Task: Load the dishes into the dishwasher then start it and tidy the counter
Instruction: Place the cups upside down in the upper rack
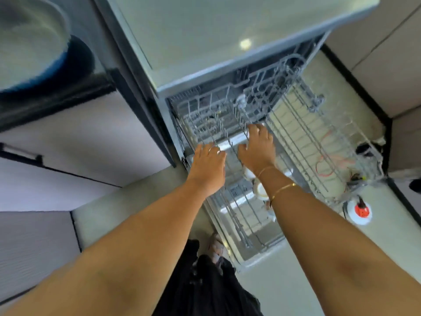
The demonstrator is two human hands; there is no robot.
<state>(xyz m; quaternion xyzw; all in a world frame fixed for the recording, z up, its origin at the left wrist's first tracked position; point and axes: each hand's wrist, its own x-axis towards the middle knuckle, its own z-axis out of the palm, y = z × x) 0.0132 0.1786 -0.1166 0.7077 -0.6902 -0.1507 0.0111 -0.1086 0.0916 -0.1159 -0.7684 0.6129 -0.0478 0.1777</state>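
Observation:
I look down into the open dishwasher [227,42]. Its door [252,252] lies flat, and a grey wire rack [305,142] is pulled out over it. A second wire rack [205,124] with upright tines sits half inside the tub. My left hand [209,163] is palm down on that rack's front rim with the fingers curled over the wire. My right hand [257,147] lies beside it, fingers spread and touching the tines. White dishes [259,190] show in the pulled-out rack under my right wrist, partly hidden by my arm.
A round blue tub [34,42] stands on the dark counter at the upper left. Pale cabinet fronts with a dark handle [20,153] run down the left. A white and red object [360,212] sits on the floor right of the rack. A wall corner closes the right side.

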